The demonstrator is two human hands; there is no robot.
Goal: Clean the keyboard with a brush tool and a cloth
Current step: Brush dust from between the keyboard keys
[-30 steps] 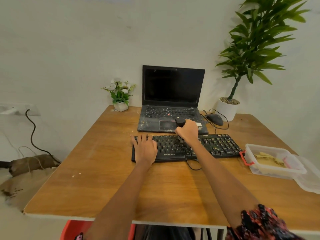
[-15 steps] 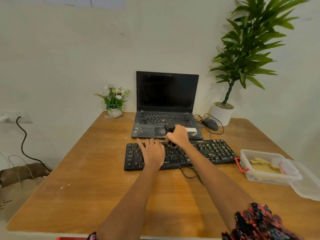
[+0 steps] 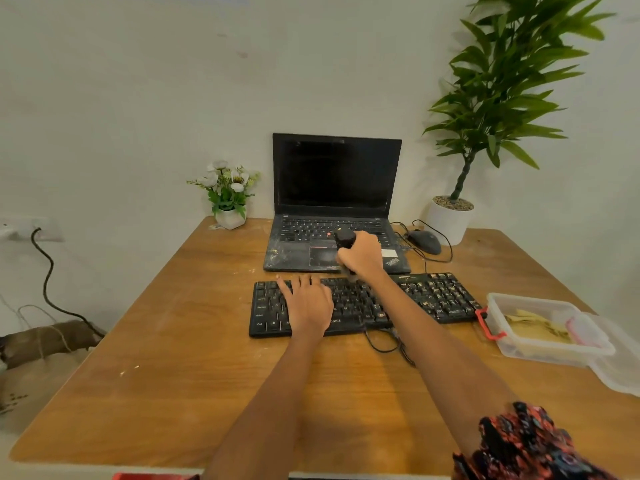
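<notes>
Brushing the keyboard (image 3: 433, 296)
Right hand (image 3: 363, 254) is gripping the brush (image 3: 344, 239); left hand (image 3: 306, 303) is lying flat on keys, laptop (image 3: 336, 202) behind.

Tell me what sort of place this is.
Likely a home or small office desk: a wooden table against a plain wall, holding a dusty open laptop, a separate black keyboard, a wired mouse and potted plants.

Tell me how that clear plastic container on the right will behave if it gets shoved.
The clear container looks thin-walled and holds only a few scraps, so it is probably light and would slide easily on the smooth table. Low and wide, it seems unlikely to tip.
</notes>
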